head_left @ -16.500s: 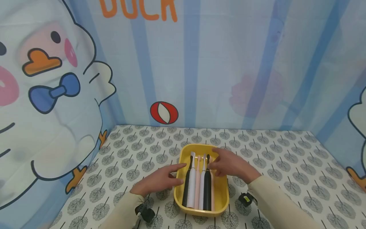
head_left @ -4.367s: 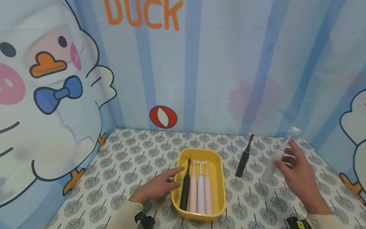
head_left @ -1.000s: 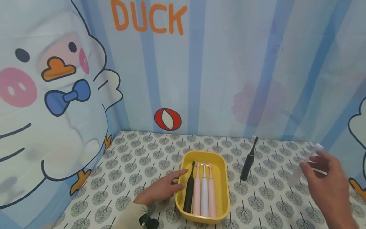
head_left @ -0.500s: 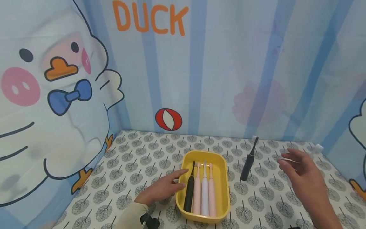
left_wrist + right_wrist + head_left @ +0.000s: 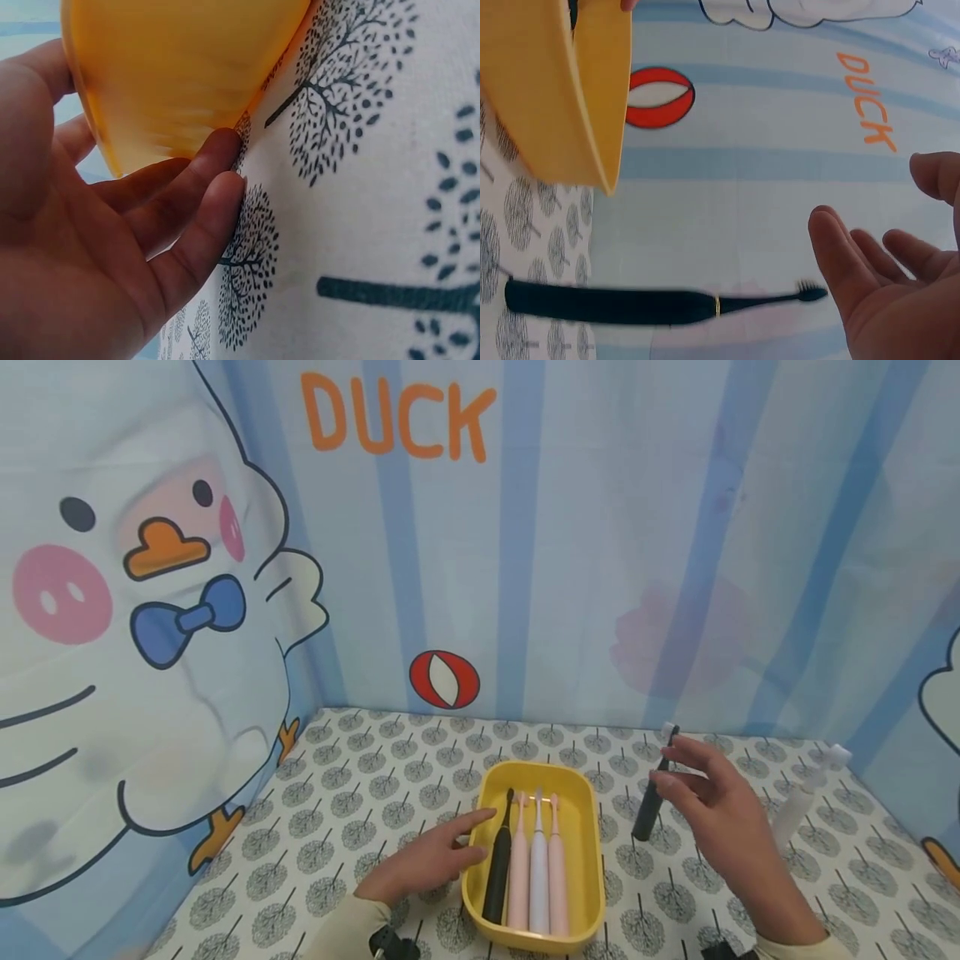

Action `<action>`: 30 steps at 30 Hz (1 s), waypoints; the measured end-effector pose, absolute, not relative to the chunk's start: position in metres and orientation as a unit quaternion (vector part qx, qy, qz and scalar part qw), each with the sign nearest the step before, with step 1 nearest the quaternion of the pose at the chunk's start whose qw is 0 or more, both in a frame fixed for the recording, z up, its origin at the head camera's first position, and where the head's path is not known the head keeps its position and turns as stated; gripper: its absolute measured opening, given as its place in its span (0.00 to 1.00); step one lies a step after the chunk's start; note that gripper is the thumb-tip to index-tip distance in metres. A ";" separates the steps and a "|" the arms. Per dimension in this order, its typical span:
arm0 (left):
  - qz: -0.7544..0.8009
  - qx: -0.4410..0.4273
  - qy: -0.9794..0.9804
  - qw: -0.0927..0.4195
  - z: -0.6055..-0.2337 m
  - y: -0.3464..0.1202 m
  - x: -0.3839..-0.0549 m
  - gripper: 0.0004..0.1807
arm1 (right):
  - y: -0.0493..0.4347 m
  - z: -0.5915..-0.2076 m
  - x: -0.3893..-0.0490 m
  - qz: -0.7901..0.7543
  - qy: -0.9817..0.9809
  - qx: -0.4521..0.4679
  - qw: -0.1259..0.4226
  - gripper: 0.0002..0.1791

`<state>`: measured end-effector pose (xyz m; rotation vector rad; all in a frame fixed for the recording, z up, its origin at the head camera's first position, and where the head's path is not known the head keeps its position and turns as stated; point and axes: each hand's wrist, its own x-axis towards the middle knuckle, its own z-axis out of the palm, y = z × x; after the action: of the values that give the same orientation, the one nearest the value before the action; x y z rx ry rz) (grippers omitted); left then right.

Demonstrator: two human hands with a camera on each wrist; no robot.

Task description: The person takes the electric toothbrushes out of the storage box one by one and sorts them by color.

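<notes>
My left hand (image 5: 431, 862) rests at the left rim of a yellow tray (image 5: 597, 860), index finger and thumb reaching over the edge. In the left wrist view, other fingers lie along the tray's outer wall. Inside the tray lie a black electric toothbrush (image 5: 497, 877), two pink ones (image 5: 519, 881) and a pale lilac one (image 5: 539, 881). My right hand (image 5: 723, 827) is beside another black electric toothbrush (image 5: 615, 302), which stands upright on the table; the right wrist view shows the fingers apart from it. A white electric toothbrush (image 5: 795, 814) stands upright farther right, partly behind this hand.
A tree-patterned cloth (image 5: 360, 802) covers the table. Behind it hangs a blue striped curtain (image 5: 570, 568) with a cartoon duck and a red ball print (image 5: 444, 679). A dark wrist camera (image 5: 393, 943) sits at the left sleeve.
Earlier all the toothbrushes lay in the tray; a black and a white one now stand to its right. My right hand let go of the white one and moved left towards the standing black one.
</notes>
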<state>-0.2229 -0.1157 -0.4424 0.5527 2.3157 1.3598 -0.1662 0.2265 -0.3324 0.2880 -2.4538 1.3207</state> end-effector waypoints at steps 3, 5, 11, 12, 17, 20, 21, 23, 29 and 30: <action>0.483 0.196 0.831 0.195 -0.443 -0.116 -0.221 0.28 | 0.215 -0.330 -0.171 0.470 -0.865 0.096 0.150 0.33; 0.480 0.194 0.834 0.193 -0.444 -0.115 -0.220 0.28 | 0.208 -0.330 -0.175 0.475 -0.864 0.098 0.135 0.35; 0.469 0.188 0.843 0.185 -0.443 -0.115 -0.218 0.29 | 0.186 -0.335 -0.186 0.488 -0.865 0.099 0.055 0.42; 0.468 0.186 0.844 0.185 -0.443 -0.115 -0.218 0.29 | 0.182 -0.336 -0.187 0.491 -0.865 0.098 0.039 0.43; 0.465 0.179 0.848 0.183 -0.442 -0.113 -0.218 0.29 | 0.163 -0.343 -0.198 0.503 -0.859 0.089 -0.031 0.44; 0.470 0.183 0.843 0.185 -0.442 -0.114 -0.218 0.29 | 0.150 -0.347 -0.205 0.510 -0.853 0.092 -0.054 0.43; 0.473 0.184 0.841 0.186 -0.442 -0.115 -0.219 0.28 | 0.146 -0.349 -0.208 0.513 -0.851 0.095 -0.060 0.42; 0.479 0.187 0.836 0.190 -0.443 -0.116 -0.219 0.28 | 0.139 -0.353 -0.213 0.517 -0.848 0.099 -0.070 0.42; 0.464 0.200 0.844 0.180 -0.444 -0.116 -0.220 0.29 | 0.122 -0.360 -0.223 0.527 -0.838 0.100 -0.099 0.43; 0.463 0.204 0.844 0.178 -0.443 -0.116 -0.220 0.29 | 0.119 -0.361 -0.223 0.526 -0.838 0.099 -0.105 0.43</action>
<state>-0.2204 -0.1162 -0.4433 0.5770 2.3874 1.3095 -0.2232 0.1192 -0.3607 0.3344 -2.8258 1.7722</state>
